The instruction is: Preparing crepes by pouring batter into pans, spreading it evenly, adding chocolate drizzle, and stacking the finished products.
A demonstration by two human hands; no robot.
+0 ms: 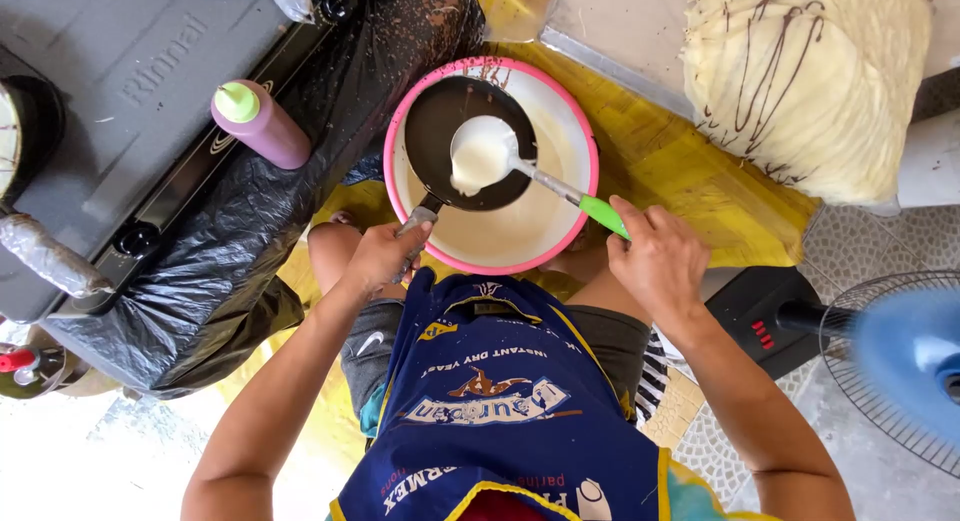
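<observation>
Head view: the left hand [380,256] is closing its fingers around the grey metal handle of a small round black frying pan [455,126], which is hanging over a pink-rimmed round plastic basin [592,151] of pale cream batter. The right hand [655,256] is gripping the green handle of a steel ladle [480,153]; the ladle's bowl, full of the same pale batter, is sitting over the pan, ahead of both sets of fingers. Left of the left fingers a purple squeeze bottle with a green cap [260,123] is standing on crumpled black plastic sheeting [230,251] that is draping the edge of a grey gas stove [110,91]. Beyond the right fingers a pile of thin pale crepes streaked with chocolate [810,71] is resting. A blue fan [900,366] is standing just right of the right forearm, leaving narrow room there. Yellow boards [690,176] are showing bare between basin and crepes.
</observation>
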